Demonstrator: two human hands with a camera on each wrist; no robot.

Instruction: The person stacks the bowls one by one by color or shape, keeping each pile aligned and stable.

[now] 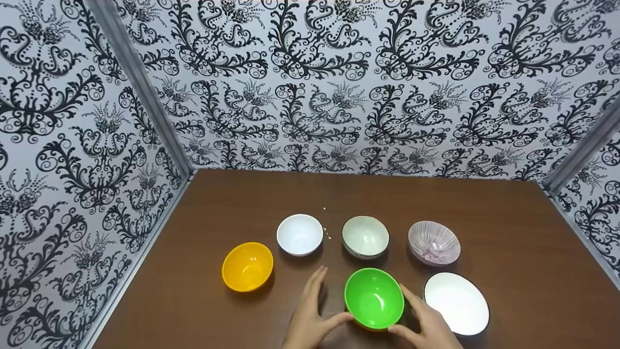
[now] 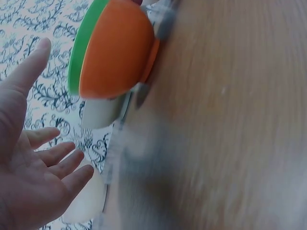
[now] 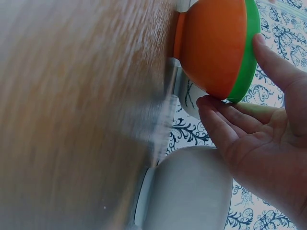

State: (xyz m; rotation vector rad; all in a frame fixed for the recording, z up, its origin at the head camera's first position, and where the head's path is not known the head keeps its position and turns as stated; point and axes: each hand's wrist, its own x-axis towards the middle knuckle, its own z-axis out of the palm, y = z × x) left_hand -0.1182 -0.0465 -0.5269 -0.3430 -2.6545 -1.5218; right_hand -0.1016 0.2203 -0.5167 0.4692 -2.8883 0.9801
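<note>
A green bowl (image 1: 374, 296) sits nested inside an orange bowl (image 3: 213, 43) at the front of the table. My right hand (image 1: 426, 324) is at the pair's right side, its thumb tip at the green rim and its extended fingertips against the side. My left hand (image 1: 310, 310) stands to the left with fingers straight and thumb spread toward the bowls. In the left wrist view a gap shows between that hand and the orange wall, and nothing lies in the palm. Close to the right hand is a white oval bowl (image 1: 456, 303).
Behind stand a white bowl (image 1: 300, 235), a pale greenish bowl (image 1: 365, 236) and a striped pinkish bowl (image 1: 434, 243). A yellow-orange bowl (image 1: 247, 267) is at the left. Small white crumbs (image 1: 327, 232) lie on the brown table (image 1: 242, 194). Patterned walls (image 1: 339, 97) enclose it.
</note>
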